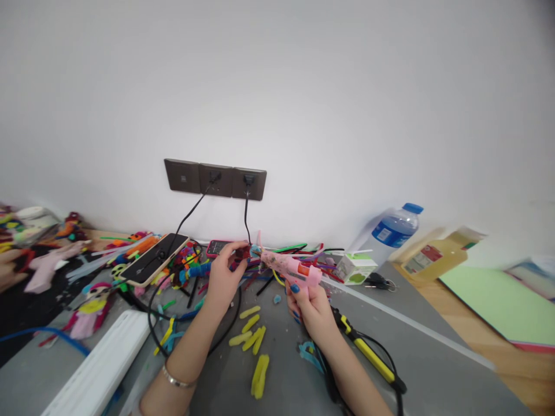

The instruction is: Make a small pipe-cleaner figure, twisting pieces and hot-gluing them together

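Note:
My right hand (311, 307) is wrapped round the handle of a pink hot glue gun (284, 266), whose nozzle points left. A long translucent glue stick (407, 322) sticks out of the gun's back. My left hand (225, 276) is closed in a pinch just left of the nozzle. A small dark red piece shows at its fingertips, too small to name. Right at the nozzle tip is a light blue fuzzy bit (255, 251); whether my fingers touch it I cannot tell. Several short yellow fuzzy strips (259, 375) lie on the grey table mat below my hands.
A white power strip (102, 364) and a phone (156, 259) lie left, among pipe cleaners and cables. A yellow-black tool (375, 361), small box (356, 267), keys (381, 282) and bottles (394, 231) stand or lie right. Another person's hand (11, 268) is at far left.

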Motion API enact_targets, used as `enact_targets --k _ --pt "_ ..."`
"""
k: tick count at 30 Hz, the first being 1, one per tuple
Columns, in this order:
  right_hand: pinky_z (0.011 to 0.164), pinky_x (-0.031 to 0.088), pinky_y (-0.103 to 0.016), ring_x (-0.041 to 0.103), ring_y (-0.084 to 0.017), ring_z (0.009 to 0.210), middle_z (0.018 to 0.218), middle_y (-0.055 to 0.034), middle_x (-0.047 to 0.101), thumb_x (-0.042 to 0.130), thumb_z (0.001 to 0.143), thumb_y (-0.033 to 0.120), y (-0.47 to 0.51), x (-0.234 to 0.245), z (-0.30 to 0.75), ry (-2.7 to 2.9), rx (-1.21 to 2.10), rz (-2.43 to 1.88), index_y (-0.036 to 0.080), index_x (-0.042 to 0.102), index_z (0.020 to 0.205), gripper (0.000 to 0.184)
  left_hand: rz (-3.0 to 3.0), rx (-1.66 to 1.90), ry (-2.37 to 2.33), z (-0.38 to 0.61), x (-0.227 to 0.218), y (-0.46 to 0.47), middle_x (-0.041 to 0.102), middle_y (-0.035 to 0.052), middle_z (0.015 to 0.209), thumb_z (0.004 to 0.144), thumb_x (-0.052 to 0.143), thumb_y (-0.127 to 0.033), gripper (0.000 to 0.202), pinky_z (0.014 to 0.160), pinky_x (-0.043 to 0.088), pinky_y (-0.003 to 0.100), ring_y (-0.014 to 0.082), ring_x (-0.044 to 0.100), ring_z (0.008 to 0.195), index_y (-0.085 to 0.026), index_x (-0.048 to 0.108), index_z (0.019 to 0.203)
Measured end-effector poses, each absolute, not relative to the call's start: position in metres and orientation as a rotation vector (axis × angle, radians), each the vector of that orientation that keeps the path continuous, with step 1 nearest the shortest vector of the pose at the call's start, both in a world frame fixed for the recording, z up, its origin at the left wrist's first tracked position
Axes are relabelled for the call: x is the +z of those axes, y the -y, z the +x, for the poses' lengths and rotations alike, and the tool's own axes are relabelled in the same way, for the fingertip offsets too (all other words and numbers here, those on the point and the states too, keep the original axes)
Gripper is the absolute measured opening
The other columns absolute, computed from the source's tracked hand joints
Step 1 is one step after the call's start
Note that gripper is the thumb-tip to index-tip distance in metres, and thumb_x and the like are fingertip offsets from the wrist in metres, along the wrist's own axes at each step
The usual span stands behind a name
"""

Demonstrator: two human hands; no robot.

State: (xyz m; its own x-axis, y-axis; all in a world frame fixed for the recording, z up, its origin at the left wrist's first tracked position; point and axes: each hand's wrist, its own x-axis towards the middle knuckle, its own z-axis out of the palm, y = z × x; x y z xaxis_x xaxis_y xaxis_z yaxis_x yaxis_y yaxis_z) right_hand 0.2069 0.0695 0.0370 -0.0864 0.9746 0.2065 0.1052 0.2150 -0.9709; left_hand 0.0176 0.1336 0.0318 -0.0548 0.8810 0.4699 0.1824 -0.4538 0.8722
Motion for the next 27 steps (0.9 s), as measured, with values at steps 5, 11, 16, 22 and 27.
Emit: enact_targets --k 5,11,16,22,27 --pt "0.038 0.024 -0.023 0.029 -0.008 0.036 0.039 0.0057 0.033 0.046 0.084 0.071 -0.0696 0.0346 0.2086 1.45 1.03 -1.104 0.021 0.043 0.058 0.056 1.647 1.549 -1.144 0.0169 0.0329 -0.133 0.068 0.0066 0.109 0.078 0.058 -0.014 0.029 0.098 0.05 0.037 0.0208 0.064 0.107 -0.02 0.065 0.105" --pt "0.039 0.024 -0.023 0.03 -0.009 0.037 0.041 0.0061 0.035 0.047 0.085 0.069 -0.0701 0.0322 0.2101 1.428 1.026 -1.111 0.02 0.047 0.062 0.054 1.634 1.55 -1.152 0.016 0.0336 -0.1326 0.068 0.0062 0.109 0.078 0.058 -0.014 0.03 0.097 0.05 0.036 0.021 0.063 0.108 -0.021 0.065 0.105" --pt "0.039 0.024 -0.024 0.03 -0.009 0.036 0.04 0.0057 0.035 0.046 0.085 0.07 -0.0702 0.0327 0.2107 1.439 1.005 -1.121 0.021 0.045 0.061 0.054 1.632 1.557 -1.157 0.0154 0.0343 -0.1324 0.068 0.0058 0.109 0.077 0.057 -0.013 0.03 0.096 0.051 0.037 0.0209 0.063 0.106 -0.021 0.066 0.105" --pt "0.039 0.023 -0.024 0.029 -0.008 0.036 0.041 0.006 0.034 0.045 0.087 0.065 -0.0701 0.0349 0.2104 1.456 0.975 -1.126 0.021 0.043 0.059 0.052 1.642 1.566 -1.178 0.015 0.0364 -0.1315 0.068 0.0058 0.109 0.077 0.056 -0.012 0.03 0.096 0.05 0.036 0.0209 0.063 0.106 -0.021 0.065 0.105" --pt "0.04 0.024 -0.024 0.03 -0.009 0.039 0.044 0.0055 0.035 0.047 0.088 0.051 -0.0693 0.0366 0.2101 1.499 0.868 -1.179 0.021 0.045 0.06 0.04 1.668 1.588 -1.195 0.014 0.0357 -0.1327 0.067 0.006 0.107 0.077 0.055 -0.011 0.029 0.098 0.048 0.037 0.0212 0.062 0.107 -0.021 0.063 0.102"
